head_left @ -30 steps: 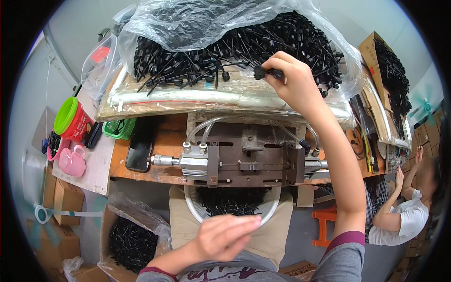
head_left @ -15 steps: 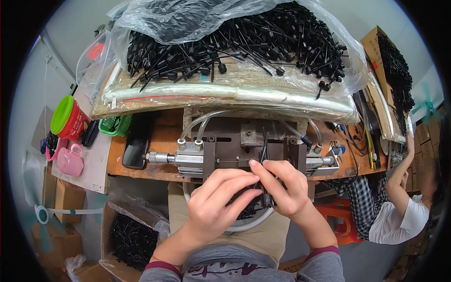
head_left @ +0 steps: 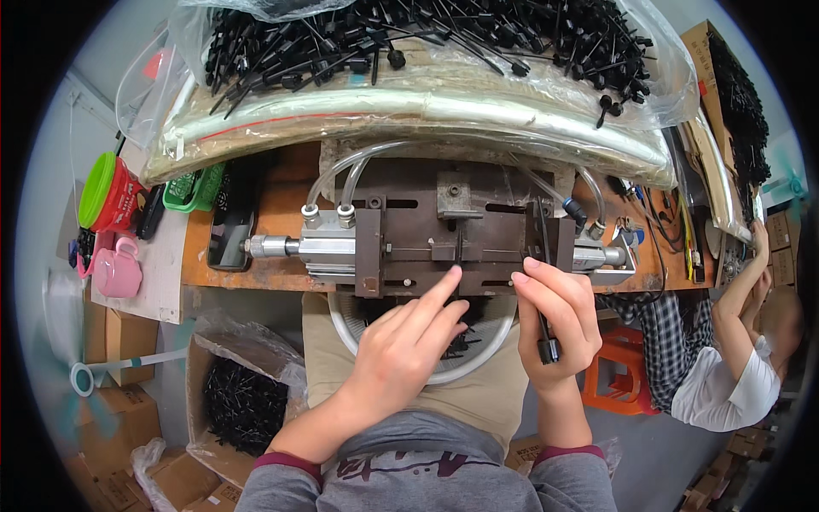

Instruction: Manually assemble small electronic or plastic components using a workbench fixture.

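My left hand (head_left: 401, 350) has its index finger stretched out to the front of the dark metal clamping fixture (head_left: 418, 224), near the small block at its middle. A thin black piece (head_left: 461, 246) stands in that block, just beyond the fingertip. Between the thumb and fingers of my right hand (head_left: 560, 320) is a black rod with a ribbed knob (head_left: 548, 350). Its knob end points toward me, and its thin shaft reaches over the fixture's right part. Silver air cylinders, the left one (head_left: 328, 256) with clear hoses, flank the fixture.
Many black knobbed rods (head_left: 546, 34) lie on the plastic-wrapped shelf beyond the fixture. A white-rimmed basket (head_left: 339, 328) with black pieces rests at my lap. Left are a carton (head_left: 200, 427) of black parts, a phone (head_left: 230, 226) and a pink cup (head_left: 118, 269). Another person (head_left: 725, 384) sits at right.
My hands were together before the fixture with black rods between them. They have parted: the right went rightward with one rod, the left index finger reached the central block. The view has shifted.
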Demonstrator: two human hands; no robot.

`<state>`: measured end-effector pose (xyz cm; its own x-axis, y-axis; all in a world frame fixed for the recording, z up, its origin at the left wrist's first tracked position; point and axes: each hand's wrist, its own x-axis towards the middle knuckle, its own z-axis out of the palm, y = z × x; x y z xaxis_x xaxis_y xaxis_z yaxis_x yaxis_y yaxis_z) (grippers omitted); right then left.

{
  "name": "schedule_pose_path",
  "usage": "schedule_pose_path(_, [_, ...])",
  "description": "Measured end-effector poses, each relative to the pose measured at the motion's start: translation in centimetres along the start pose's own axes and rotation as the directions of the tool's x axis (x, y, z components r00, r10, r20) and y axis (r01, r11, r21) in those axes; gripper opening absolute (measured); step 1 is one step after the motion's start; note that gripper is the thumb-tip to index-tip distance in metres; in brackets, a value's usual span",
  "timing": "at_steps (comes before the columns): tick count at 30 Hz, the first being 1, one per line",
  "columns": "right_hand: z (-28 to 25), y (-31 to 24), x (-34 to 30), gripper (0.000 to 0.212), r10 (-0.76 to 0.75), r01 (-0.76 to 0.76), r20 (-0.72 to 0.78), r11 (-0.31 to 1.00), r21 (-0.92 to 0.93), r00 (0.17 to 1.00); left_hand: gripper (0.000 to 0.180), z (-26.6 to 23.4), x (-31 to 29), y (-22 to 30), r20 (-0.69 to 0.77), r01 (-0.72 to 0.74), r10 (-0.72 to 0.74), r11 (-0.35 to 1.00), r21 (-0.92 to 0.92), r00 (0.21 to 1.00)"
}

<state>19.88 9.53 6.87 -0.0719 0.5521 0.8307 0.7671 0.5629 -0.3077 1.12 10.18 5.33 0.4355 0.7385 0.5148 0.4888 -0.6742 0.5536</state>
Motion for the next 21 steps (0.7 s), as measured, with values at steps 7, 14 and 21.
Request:
schedule_pose_path(7, [0.2,0.0,-0.5,0.032,0.022,-0.019,-0.075,0.999,0.039,0.997,0.026,0.3,1.3,-0.2,0.131,-0.214,0.179,0.914,0.345,0.975])
schedule_pose_path(14, [-0.3,-0.2,-0.5,0.03,0.019,-0.019,-0.022,1.0,-0.003,1.0,0.026,-0.6,1.9,-0.1,0.216,-0.228,0.158,0.907,0.353,0.964])
schedule_pose_path(21, [0.0,0.1,-0.8,0.03,0.008,-0.009,-0.054,1.0,-0.029,0.999,0.025,-0.8,2.0,0.1,0.237,-0.218,0.137,0.906,0.362,0.962])
